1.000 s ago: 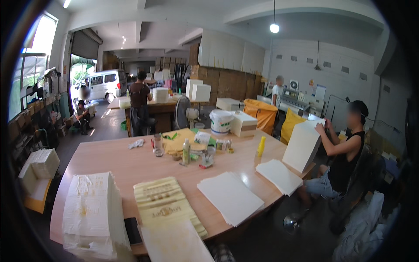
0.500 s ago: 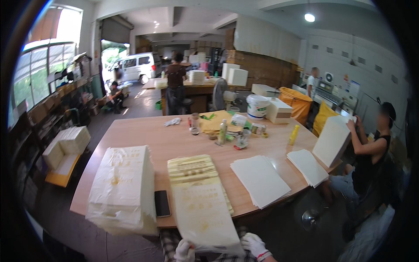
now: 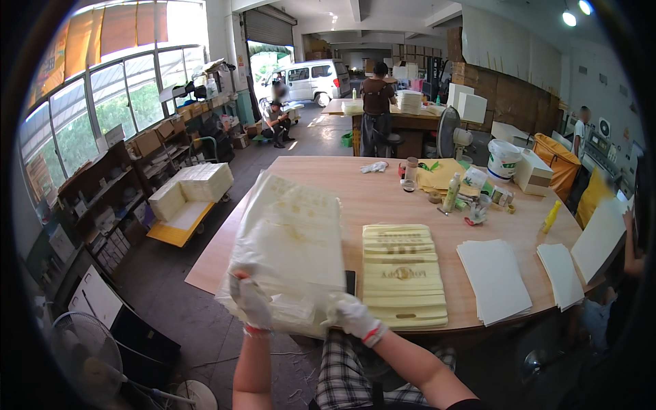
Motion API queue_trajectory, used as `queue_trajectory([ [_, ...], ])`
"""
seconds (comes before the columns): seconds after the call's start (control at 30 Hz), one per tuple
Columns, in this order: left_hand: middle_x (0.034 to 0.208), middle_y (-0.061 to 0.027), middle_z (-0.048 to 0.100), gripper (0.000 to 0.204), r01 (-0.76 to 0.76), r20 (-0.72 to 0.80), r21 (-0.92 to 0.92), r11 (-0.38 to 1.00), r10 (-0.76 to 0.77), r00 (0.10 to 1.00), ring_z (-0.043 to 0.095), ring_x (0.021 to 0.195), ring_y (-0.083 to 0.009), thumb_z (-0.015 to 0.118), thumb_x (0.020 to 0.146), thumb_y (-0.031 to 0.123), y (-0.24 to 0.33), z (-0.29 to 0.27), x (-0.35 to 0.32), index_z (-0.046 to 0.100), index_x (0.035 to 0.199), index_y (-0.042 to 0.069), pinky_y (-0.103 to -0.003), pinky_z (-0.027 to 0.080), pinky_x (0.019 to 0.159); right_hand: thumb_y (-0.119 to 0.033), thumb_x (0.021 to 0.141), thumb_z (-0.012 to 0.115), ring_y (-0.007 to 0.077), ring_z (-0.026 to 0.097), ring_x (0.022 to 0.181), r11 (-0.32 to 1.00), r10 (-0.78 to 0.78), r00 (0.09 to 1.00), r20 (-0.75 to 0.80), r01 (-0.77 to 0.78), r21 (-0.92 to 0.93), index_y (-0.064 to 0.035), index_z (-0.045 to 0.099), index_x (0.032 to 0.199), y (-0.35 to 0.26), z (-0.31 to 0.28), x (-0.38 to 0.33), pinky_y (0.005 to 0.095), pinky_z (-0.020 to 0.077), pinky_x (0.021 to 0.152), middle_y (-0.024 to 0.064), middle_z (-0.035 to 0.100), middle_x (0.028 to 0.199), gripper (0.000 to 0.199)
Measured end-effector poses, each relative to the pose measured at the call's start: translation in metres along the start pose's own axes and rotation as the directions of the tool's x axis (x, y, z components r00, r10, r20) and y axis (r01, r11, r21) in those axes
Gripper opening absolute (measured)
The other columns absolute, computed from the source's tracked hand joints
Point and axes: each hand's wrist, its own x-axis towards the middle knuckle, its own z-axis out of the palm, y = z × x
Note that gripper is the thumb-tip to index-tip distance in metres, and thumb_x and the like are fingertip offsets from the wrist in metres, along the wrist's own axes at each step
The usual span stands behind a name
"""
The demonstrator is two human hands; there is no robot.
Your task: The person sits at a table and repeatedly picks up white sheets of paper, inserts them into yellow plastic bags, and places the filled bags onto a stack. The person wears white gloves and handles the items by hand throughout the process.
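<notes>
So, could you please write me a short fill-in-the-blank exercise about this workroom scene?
1. The left hand and right hand both wear white ____.
2. As the wearer sees it, the stack of yellow printed bags lies to the ____ of the taller whitish stack.
3. The slim bottle nearest the white sheets is coloured ____.
4. The silver vehicle near the roller shutter is a ____.

Missing words: gloves; right; yellow; van.

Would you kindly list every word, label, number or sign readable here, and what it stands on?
I won't copy wording, but print shows on:
Pale yellow bags: brown lettering, partly legible.
Whitish bag stack: faint yellowish print, blurred.
White bucket: green marking, too small to read.
Orange window hanging: dark marks, unreadable.
</notes>
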Motion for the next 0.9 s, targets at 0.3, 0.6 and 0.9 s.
queue_trajectory([
  [0.3,0.070,0.0016,0.050,0.006,0.172,-0.315,0.060,0.983,-0.145,0.938,0.045,0.056,-0.0103,0.046,0.082,0.012,-0.098,-0.209,0.035,0.049,0.077,0.013,-0.026,0.039,0.050,-0.024,0.095,0.048,0.0147,0.065,0.072,0.959,0.178,0.980,-0.092,-0.194,-0.207,0.0006,0.051,0.111,0.018,0.058,-0.004,0.0258,0.0527,0.063,0.0086,0.064,0.084,0.030],
  [0.6,0.055,0.0049,0.037,0.028,0.026,-0.358,0.294,0.955,0.084,0.930,0.032,0.046,-0.0048,0.045,0.091,0.016,-0.023,-0.184,0.039,0.036,0.065,0.018,-0.023,0.026,0.042,-0.025,0.091,0.053,0.0145,0.055,0.062,0.826,0.486,0.618,-0.617,-0.556,0.094,-0.0102,0.055,0.116,0.042,-0.080,-0.215,0.0289,0.0497,0.057,0.0060,0.061,0.079,0.029],
  [0.9,0.076,-0.0131,0.062,0.059,0.105,-0.076,0.977,0.188,-0.154,0.985,0.059,0.061,-0.0222,0.047,0.079,0.024,0.052,-0.023,0.224,0.037,0.135,0.010,-0.034,0.048,0.064,-0.026,0.091,0.051,0.0210,0.055,0.071,0.880,0.450,0.616,-0.647,-0.183,0.438,-0.0102,0.056,0.112,0.060,-0.144,-0.294,0.0374,0.0488,0.067,0.0057,0.057,0.084,0.027],
])
